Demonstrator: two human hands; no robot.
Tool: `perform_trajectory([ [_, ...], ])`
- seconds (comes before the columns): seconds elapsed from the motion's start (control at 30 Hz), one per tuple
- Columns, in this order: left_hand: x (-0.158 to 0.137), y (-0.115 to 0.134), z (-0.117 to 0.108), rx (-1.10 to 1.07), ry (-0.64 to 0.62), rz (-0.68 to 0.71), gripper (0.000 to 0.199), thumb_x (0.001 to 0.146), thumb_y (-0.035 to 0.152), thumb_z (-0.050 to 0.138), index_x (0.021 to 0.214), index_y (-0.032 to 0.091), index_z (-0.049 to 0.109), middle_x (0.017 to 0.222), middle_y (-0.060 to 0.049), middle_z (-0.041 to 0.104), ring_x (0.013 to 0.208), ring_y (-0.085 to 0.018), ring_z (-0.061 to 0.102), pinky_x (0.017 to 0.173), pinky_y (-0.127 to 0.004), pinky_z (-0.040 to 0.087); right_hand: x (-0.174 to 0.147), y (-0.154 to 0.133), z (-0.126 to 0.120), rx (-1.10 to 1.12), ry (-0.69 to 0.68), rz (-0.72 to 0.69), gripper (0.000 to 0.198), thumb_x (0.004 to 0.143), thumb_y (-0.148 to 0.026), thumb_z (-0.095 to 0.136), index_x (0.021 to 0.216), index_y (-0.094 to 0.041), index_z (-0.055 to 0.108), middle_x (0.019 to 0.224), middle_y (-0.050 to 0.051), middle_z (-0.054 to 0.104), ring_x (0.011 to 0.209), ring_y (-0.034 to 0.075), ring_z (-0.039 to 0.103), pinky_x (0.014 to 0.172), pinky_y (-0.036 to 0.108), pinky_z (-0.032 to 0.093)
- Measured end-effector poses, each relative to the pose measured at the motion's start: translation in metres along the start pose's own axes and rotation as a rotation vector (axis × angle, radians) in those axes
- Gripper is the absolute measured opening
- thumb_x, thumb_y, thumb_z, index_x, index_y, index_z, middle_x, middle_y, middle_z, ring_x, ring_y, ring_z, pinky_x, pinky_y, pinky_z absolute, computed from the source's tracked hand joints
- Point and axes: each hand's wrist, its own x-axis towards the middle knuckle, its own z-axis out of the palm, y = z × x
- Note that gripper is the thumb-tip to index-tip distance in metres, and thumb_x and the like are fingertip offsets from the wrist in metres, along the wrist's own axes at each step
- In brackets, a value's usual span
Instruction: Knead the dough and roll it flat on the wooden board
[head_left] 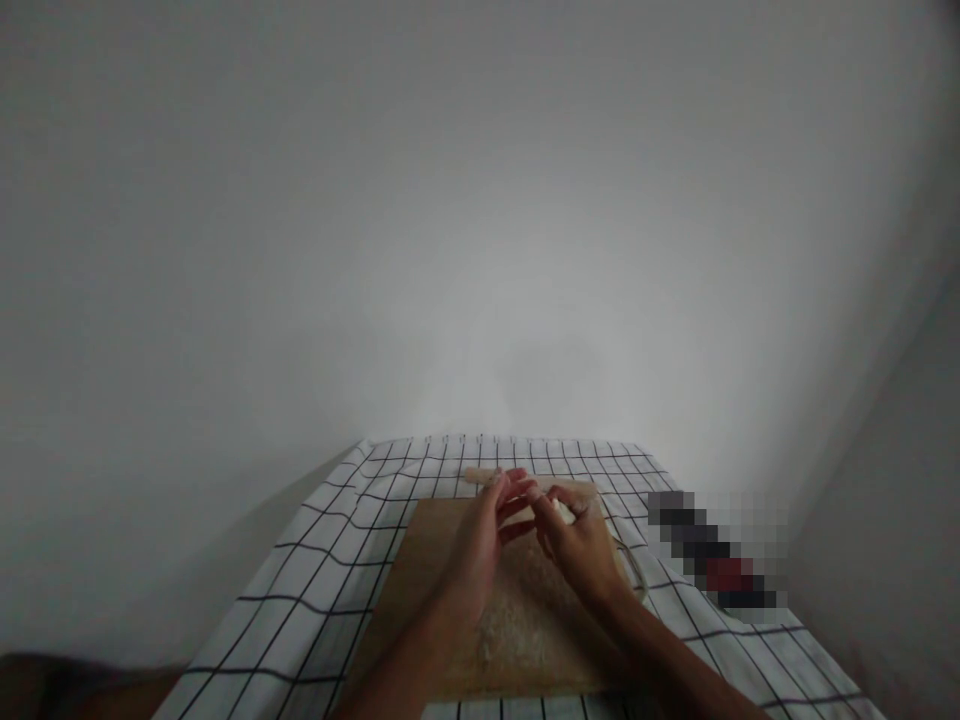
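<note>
Above the wooden board (439, 560) my two hands come close together. My left hand (502, 515) is turned palm inward, its fingers stretched and apart, with nothing visible in it. The fingers of my right hand (574, 545) are curled around a small white lump that looks like dough (562, 512); most of it is hidden by the hand. The right fingertips are close to the left fingers, and I cannot tell if they touch. Whitish flour-like dust (514, 635) marks the board. Behind the hands lies a pale rolling pin (574, 487), partly covered by them.
A white cloth with a dark grid (330, 570) covers the table. Beside the board's right edge shows a thin curved loop or rim (637, 572). Farther right is a pixelated dark and red object (716, 555). A plain grey wall (480, 250) stands behind the table.
</note>
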Motion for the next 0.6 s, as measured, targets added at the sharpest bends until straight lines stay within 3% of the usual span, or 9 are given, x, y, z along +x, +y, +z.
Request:
perform_trajectory([
  [0.17,-0.023,0.008,0.007,0.445,-0.093,0.403,0.035,0.099,0.045,0.047,0.112,0.021,0.068,0.119,-0.009,0.07,0.112,-0.024,0.064,0.098,-0.038,0.05,-0.004,0.009,0.016,0.3,-0.094,0.198,0.046,0.085,-0.059,0.065,0.062,-0.02,0.055,0.047,-0.005,0.041,0.041,0.009,0.032,0.041,0.023,0.023],
  [0.23,-0.029,0.009,0.009,0.606,-0.15,0.526,0.033,0.1,0.039,0.046,0.124,0.025,0.063,0.13,-0.008,0.065,0.12,-0.023,0.06,0.105,-0.039,0.046,-0.002,0.009,0.017,0.466,-0.117,0.251,0.042,0.085,-0.061,0.064,0.073,-0.021,0.062,0.051,-0.004,0.048,0.044,0.011,0.04,0.044,0.024,0.031],
  [0.3,-0.03,0.008,0.008,0.759,-0.194,0.622,0.038,0.099,0.035,0.049,0.134,0.027,0.057,0.141,-0.007,0.058,0.132,-0.023,0.052,0.112,-0.041,0.041,-0.001,0.003,0.014,0.65,-0.169,0.309,0.048,0.086,-0.069,0.058,0.089,-0.022,0.068,0.063,0.001,0.06,0.058,0.017,0.055,0.056,0.028,0.045],
  [0.37,-0.025,0.006,0.004,0.905,-0.215,0.678,0.045,0.094,0.033,0.056,0.139,0.029,0.053,0.148,-0.007,0.052,0.141,-0.025,0.042,0.117,-0.046,0.035,-0.002,-0.005,0.01,0.812,-0.245,0.385,0.062,0.087,-0.077,0.048,0.106,-0.021,0.069,0.08,0.006,0.068,0.079,0.023,0.065,0.073,0.035,0.051],
  [0.47,-0.015,0.004,-0.003,1.019,-0.122,0.698,0.051,0.087,0.032,0.065,0.137,0.028,0.056,0.148,-0.007,0.052,0.145,-0.028,0.037,0.119,-0.052,0.031,-0.005,-0.018,0.007,0.95,-0.363,0.458,0.076,0.087,-0.082,0.039,0.12,-0.019,0.066,0.096,0.01,0.071,0.101,0.028,0.065,0.089,0.041,0.049],
  [0.6,-0.01,0.009,-0.006,0.899,-0.032,0.626,0.036,0.087,0.026,0.062,0.122,0.026,0.064,0.131,-0.007,0.066,0.129,-0.026,0.055,0.113,-0.048,0.04,-0.006,-0.018,0.008,0.977,-0.443,0.46,0.073,0.088,-0.081,0.04,0.124,-0.022,0.064,0.11,0.011,0.07,0.112,0.029,0.061,0.094,0.042,0.046],
])
